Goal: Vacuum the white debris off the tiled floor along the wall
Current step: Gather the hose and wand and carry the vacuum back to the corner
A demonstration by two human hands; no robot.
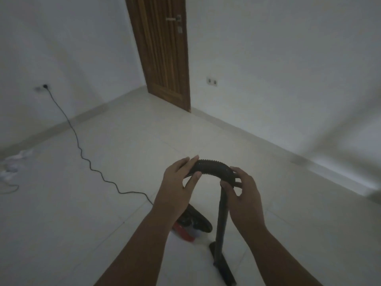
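A black ribbed vacuum hose (212, 166) arches between my two hands. My left hand (177, 182) grips its left end, thumb under and fingers over. My right hand (242, 190) holds the hose's right end where it joins the black wand (222, 219). The wand runs straight down to a flat floor nozzle (221, 265) resting on the tiles. The vacuum's red and black body (191, 223) sits on the floor behind my left forearm, partly hidden. White debris (14, 164) lies on the tiles by the left wall, blurred.
A black power cord (82, 155) snakes from a wall socket (44, 86) across the floor to the vacuum. A closed wooden door (165, 58) stands in the far corner, with another socket (212, 81) on the right wall. A thin wire (10, 187) lies at the left edge.
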